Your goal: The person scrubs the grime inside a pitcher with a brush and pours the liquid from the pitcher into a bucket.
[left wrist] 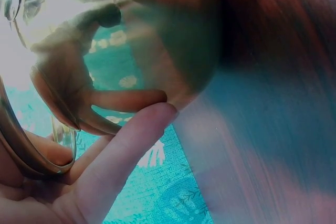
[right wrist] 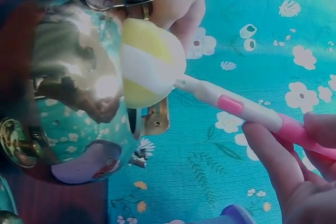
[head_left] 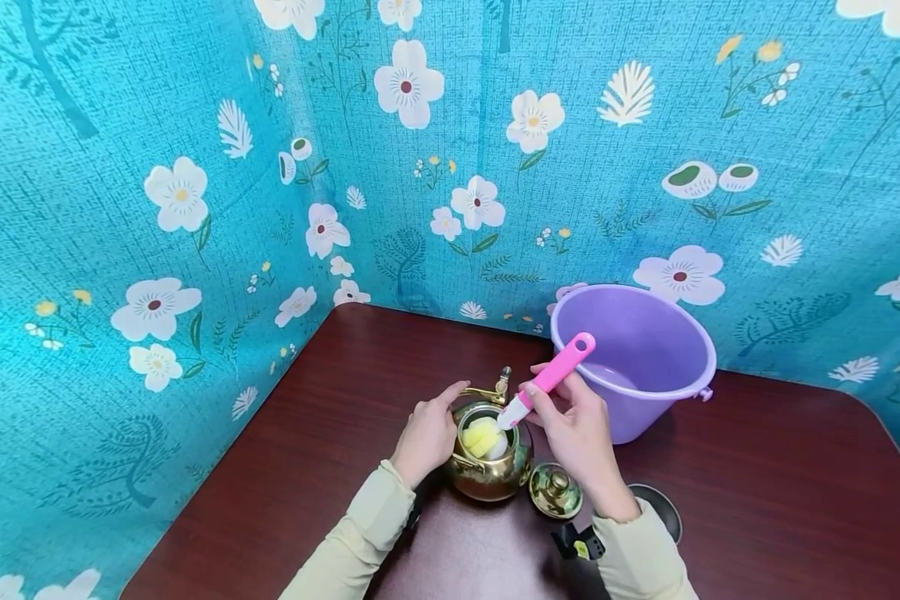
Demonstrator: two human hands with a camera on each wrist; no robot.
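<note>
A shiny brass-coloured kettle (head_left: 491, 479) stands on the table with its top open. My left hand (head_left: 429, 433) holds its side; in the left wrist view one finger (left wrist: 126, 156) lies against the kettle's polished body (left wrist: 173, 40), beside the curved handle (left wrist: 31, 166). With my right hand (head_left: 581, 433) I grip a sponge brush by its pink handle (head_left: 558, 371). Its yellow and white sponge head (head_left: 483, 437) sits in the kettle's mouth, partly sticking out in the right wrist view. The kettle's lid (head_left: 557, 490) lies on the table, right of the kettle.
A purple bucket (head_left: 637, 404) stands behind my right hand. A dark round dish (head_left: 663, 510) lies partly under my right sleeve. The dark red-brown table (head_left: 300, 467) meets a turquoise flowered cloth (head_left: 450, 150) at the back and left.
</note>
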